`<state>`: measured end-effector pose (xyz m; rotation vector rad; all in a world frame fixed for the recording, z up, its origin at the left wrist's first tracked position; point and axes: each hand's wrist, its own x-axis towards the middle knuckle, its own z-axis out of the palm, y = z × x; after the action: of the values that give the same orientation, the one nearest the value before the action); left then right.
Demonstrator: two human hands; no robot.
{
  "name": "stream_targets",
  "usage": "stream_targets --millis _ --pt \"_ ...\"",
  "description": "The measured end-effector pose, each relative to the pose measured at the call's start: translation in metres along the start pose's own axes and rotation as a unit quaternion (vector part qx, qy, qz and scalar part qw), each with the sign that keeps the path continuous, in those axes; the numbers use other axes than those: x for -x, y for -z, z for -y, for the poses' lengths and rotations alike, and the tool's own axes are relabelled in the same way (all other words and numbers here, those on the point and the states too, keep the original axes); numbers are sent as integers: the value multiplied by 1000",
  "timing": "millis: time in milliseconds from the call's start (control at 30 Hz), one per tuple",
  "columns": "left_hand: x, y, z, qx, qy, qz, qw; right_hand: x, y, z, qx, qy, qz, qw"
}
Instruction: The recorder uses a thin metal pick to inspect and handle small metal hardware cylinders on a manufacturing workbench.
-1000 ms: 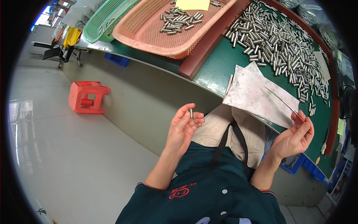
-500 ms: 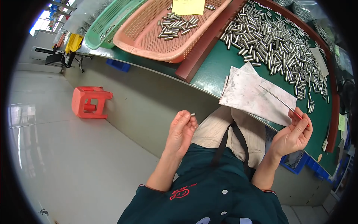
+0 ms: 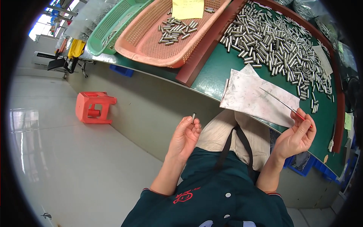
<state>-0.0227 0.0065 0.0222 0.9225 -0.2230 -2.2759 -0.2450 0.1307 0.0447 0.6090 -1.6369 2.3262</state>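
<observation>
Between the thumb and fingers of my left hand [image 3: 185, 137] a small shiny metal cylinder [image 3: 194, 116] stands nearly upright, its lower end hidden by the fingertips. My right hand [image 3: 297, 136] is closed round the red handle of a thin, pointed metal tool [image 3: 278, 100]. Its shaft reaches up and left over a smudged white cloth or paper sheet [image 3: 251, 92] at the table's near edge. The tool tip and the cylinder are well apart. Beyond the sheet, a large heap of similar metal cylinders [image 3: 274, 47] covers much of the green tabletop [image 3: 208, 77].
A pink plastic basket [image 3: 151, 60] with several cylinders and a yellow note [image 3: 188, 9] sits at the table's left, beside a green basket [image 3: 94, 41]. A brown raised strip [image 3: 206, 47] divides them from the heap. On the floor at left stands a red stool [image 3: 95, 108].
The cylinder in my left hand has turned from lying sideways to nearly upright. My right hand and its tool have stayed almost in place. The view has shifted slightly.
</observation>
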Motion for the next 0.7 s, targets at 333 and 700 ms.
stream_targets --millis 333,700 --pt "2 -96 -61 -611 -692 80 377 2 1 9 -37 -25 -1 999" --pt "-34 -168 -30 -645 -648 113 389 0 5 11 -69 -21 19 997"
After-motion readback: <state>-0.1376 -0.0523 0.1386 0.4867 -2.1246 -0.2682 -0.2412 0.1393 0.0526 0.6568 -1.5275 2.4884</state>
